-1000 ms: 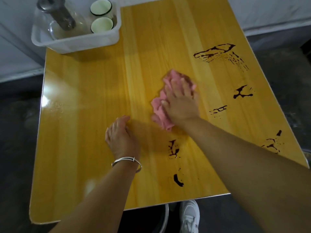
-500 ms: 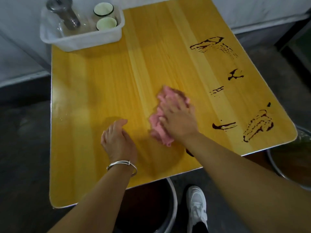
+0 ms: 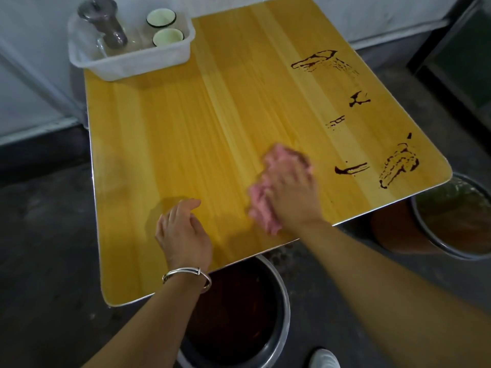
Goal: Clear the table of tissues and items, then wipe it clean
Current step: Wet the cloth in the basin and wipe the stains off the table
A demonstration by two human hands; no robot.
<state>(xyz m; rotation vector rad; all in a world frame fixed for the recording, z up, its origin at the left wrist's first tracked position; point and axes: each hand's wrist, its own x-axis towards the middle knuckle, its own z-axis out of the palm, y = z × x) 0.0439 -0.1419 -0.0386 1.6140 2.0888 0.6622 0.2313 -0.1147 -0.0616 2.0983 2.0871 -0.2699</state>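
A pot [image 3: 285, 296] with dark contents stands on the floor under the bench's [image 3: 186, 128] near edge, and a second pot [image 3: 418, 221] stands below the near right corner. At the near edge the left hand [image 3: 183, 235] rests idle, its fingers [image 3: 190, 205] loosely curled and holding nothing. Just to its right, the right hand [image 3: 292, 197] presses a pink cloth [image 3: 261, 208] onto the wood; motion blur softens it, but the fingers look laid flat over the cloth rather than clenched round it. The cloth is bunched, its long axis running near to far.

The dark stains lie to the right of that hand and beyond it, strung along the right edge: a streak [image 3: 350, 169] closest, a smear [image 3: 398, 166] by the near right corner, small splashes [image 3: 358, 100] further on, and a broad smear [image 3: 316, 61] towards the far right corner. The right hand is plainly the nearer one, so the wipe likely needs to travel rightwards first.

At the far left corner a white tub [image 3: 138, 63] holds two cups [image 3: 161, 17] and a metal-lidded jug [image 3: 102, 21].
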